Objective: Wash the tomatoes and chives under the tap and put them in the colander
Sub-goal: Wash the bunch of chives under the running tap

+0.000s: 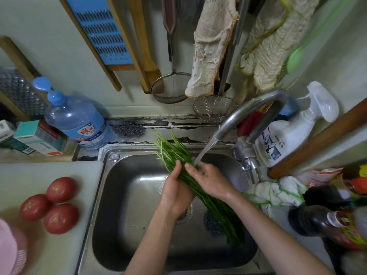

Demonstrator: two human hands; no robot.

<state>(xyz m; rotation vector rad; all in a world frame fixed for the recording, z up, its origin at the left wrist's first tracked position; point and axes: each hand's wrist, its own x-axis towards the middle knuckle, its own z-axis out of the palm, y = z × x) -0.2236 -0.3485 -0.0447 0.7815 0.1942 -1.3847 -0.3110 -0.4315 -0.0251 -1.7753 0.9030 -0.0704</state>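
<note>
1. Chives (173, 152): a single green bundle held slantwise over the sink (127, 195), pale cut ends pointing up toward the back wall, leaf tips trailing down to the right above the basin.
2. Left hand (175, 187): wraps the bundle from the left at about mid-length, fingers curled round the stalks and thumb lying along them.
3. Right hand (208, 179): closes on the same stretch from the right, thumb on top of the stalks, fingers bent over the far side; the two hands touch across the bundle.
4. Tap (252, 108): curved metal spout, running; the water stream (206, 148) lands on the chives right at the right hand's fingers.
5. Scouring pad (212, 221): dark, on the sink floor beneath the leaf tips.
6. Tomatoes (61, 218): three, clustered and touching, on the white cutting board (49, 169) left of the sink, well apart from both hands.
7. Colander (8, 251): pink, only partly visible and blurred at the lower left corner, near the tomatoes.
</note>
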